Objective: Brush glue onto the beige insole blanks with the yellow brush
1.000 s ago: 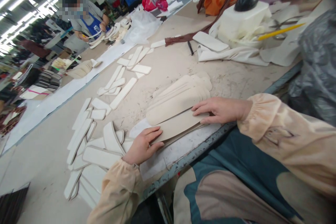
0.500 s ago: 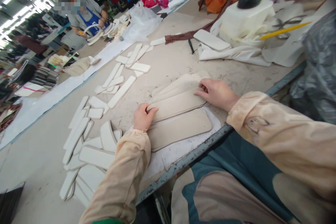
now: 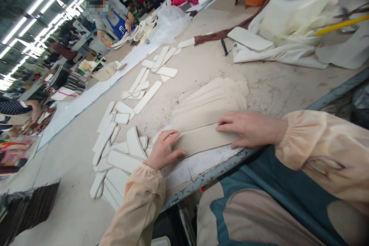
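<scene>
Far left you've got a dark stack [image 3: 31, 207] on the bench [image 3: 69, 153], then a heap of pale pieces [image 3: 123, 160] lying every which way, some overlapping. Next up is your left hand [image 3: 163, 149], laid on the left end of the front strip [image 3: 201, 138], thumb and fingers spread. That strip lies flat near the bench's front edge, right between your hands, with a white sheet [image 3: 206, 161] showing along its near side. Just behind it there's an overlapping fan of strips [image 3: 209, 107]. Your right hand [image 3: 249, 127] is on the strip's other end, also spread (can't tell if either one's gripping or just resting, tbh). Further right sits a white tub [image 3: 296, 15], then a yellow stick [image 3: 343, 25].
</scene>
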A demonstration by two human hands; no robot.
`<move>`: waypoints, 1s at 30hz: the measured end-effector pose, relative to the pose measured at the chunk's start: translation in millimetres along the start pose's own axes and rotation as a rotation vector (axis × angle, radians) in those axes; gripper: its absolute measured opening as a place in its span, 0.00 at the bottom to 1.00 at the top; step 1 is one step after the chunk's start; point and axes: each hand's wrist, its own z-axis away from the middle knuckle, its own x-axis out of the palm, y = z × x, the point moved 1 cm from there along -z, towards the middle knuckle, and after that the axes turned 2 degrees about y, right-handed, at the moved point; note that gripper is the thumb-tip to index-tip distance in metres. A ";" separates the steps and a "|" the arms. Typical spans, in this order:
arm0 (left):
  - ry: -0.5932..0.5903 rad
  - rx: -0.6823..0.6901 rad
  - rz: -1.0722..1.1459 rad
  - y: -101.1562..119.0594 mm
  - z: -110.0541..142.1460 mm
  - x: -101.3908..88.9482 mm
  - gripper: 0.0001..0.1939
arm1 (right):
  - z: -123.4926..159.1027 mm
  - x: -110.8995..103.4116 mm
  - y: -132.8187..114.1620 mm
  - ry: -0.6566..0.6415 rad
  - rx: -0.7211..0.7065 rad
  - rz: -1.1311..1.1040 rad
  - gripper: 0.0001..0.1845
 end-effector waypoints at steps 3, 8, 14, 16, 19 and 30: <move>-0.085 0.043 0.020 3.4 18.2 2.3 0.31 | -1.4 -2.0 4.7 -0.004 -0.033 -0.034 0.23; -0.062 0.045 0.060 5.9 16.4 -1.3 0.19 | -3.5 -6.2 5.0 0.007 0.046 -0.119 0.18; -0.001 -0.146 0.034 -7.6 -12.1 -8.3 0.17 | -16.8 -5.3 21.2 0.263 0.366 0.016 0.21; 0.076 -0.218 -0.028 -16.3 -28.2 -4.1 0.18 | -20.6 -3.4 32.0 0.324 0.441 0.055 0.19; 0.127 -0.265 -0.066 -26.7 -54.0 8.0 0.17 | -22.0 -1.0 47.7 0.356 0.524 0.095 0.18; 0.002 0.123 -0.067 11.4 -17.0 -6.0 0.32 | -5.6 -18.6 16.6 0.274 0.127 0.151 0.19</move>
